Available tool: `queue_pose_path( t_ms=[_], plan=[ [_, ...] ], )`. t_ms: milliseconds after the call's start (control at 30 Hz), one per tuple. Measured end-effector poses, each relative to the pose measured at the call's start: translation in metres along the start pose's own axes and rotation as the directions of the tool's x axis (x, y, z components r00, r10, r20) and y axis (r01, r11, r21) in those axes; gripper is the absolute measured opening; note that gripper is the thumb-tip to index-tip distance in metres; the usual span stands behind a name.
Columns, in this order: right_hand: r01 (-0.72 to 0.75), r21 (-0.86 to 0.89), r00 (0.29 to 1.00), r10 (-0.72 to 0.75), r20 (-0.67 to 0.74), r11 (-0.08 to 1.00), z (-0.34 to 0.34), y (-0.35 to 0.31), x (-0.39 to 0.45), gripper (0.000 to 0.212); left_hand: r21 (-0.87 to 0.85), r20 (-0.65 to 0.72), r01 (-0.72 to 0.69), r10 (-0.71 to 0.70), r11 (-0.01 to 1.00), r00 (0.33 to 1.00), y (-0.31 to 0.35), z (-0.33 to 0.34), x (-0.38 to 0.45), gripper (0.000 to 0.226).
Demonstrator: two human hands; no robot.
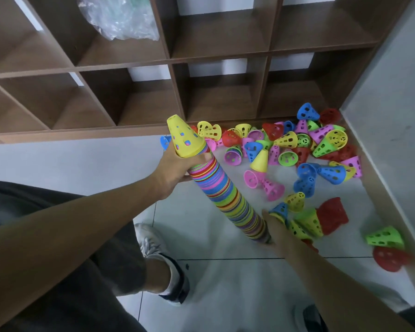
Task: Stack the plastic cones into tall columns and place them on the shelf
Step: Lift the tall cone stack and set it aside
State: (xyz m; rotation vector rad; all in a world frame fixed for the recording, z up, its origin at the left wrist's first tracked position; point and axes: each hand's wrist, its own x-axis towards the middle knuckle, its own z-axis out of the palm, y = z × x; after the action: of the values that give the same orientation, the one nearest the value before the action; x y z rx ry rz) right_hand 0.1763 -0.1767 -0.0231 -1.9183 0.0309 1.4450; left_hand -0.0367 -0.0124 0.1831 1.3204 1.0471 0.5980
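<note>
The likeliest failure, as I judged it, was the tall column of nested multicoloured plastic cones (228, 195) buckling or shedding cones as it was lifted toward the brown wooden cubby shelf (177, 61), because it leaned well off vertical and was held only near its two ends. The left hand (177, 171) gripped it just under the perforated yellow cone (183, 137) that capped it, fingers curled round the rims. The right hand (277, 230) lay against the column's foot close to the pale tiled floor (70, 161); the frame was blurred there and the fingers hidden, so I could not tell whether it clasped the base or merely steadied it. The compartments also looked shorter than the column, which might force it in at a slant. The column showed tight bands of pink, blue, green, yellow and purple rims, and stood in front of the shelf, not yet in it. A heap of loose perforated cones (295, 149) in red, blue, green, pink and yellow lay scattered on the floor to the right, against the shelf's foot. A crumpled clear plastic bag (120, 17) sat in one upper compartment.
</note>
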Motion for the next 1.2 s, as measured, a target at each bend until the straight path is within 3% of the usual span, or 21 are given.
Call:
queue_pose_path(
  t_ms=[67, 133, 367, 500, 600, 767, 900, 1067, 1200],
  plan=[
    [-0.002, 0.027, 0.999, 0.001, 0.047, 1.000, 0.015, -0.009, -0.013, 0.046, 0.000, -0.056, 0.016, -0.016, 1.000, 0.998, 0.001, -0.014, 0.010, 0.053],
    [0.000, 0.095, 1.000, -0.001, 0.009, 0.995, 0.038, -0.017, -0.014, 0.041, 0.017, -0.106, 0.021, -0.019, 1.000, 0.994, 0.006, -0.030, 0.020, 0.055],
    [-0.008, 0.369, 0.990, -0.045, 0.134, 0.929, 0.147, -0.035, 0.021, 0.053, 0.063, -0.209, 0.000, 0.013, 0.998, 0.978, 0.028, -0.103, 0.061, 0.059],
    [-0.063, 0.403, 0.958, -0.058, 0.282, 0.913, 0.207, -0.052, 0.031, 0.087, 0.147, -0.200, -0.001, 0.031, 0.989, 0.979, 0.043, -0.149, 0.089, 0.069],
    [-0.154, 0.350, 0.932, 0.018, 0.363, 0.924, 0.246, -0.071, 0.019, 0.064, 0.223, -0.148, -0.018, 0.052, 0.975, 0.988, 0.050, -0.182, 0.106, 0.068],
    [-0.155, 0.333, 0.898, -0.007, 0.440, 0.930, 0.308, -0.103, 0.023, 0.057, 0.307, -0.149, -0.078, 0.129, 0.949, 0.980, 0.046, -0.230, 0.147, 0.065],
    [-0.095, 0.341, 0.868, -0.091, 0.489, 0.935, 0.357, -0.130, 0.034, 0.063, 0.364, -0.156, -0.148, 0.217, 0.920, 0.964, 0.047, -0.257, 0.179, 0.072],
    [-0.029, 0.397, 0.877, -0.167, 0.450, 0.918, 0.416, -0.166, 0.052, 0.062, 0.433, -0.158, -0.257, 0.353, 0.864, 0.922, 0.047, -0.291, 0.217, 0.080],
    [-0.024, 0.431, 0.890, -0.177, 0.420, 0.902, 0.444, -0.192, 0.058, 0.027, 0.396, -0.186, -0.275, 0.370, 0.876, 0.910, 0.061, -0.306, 0.231, 0.084]
  ],
)
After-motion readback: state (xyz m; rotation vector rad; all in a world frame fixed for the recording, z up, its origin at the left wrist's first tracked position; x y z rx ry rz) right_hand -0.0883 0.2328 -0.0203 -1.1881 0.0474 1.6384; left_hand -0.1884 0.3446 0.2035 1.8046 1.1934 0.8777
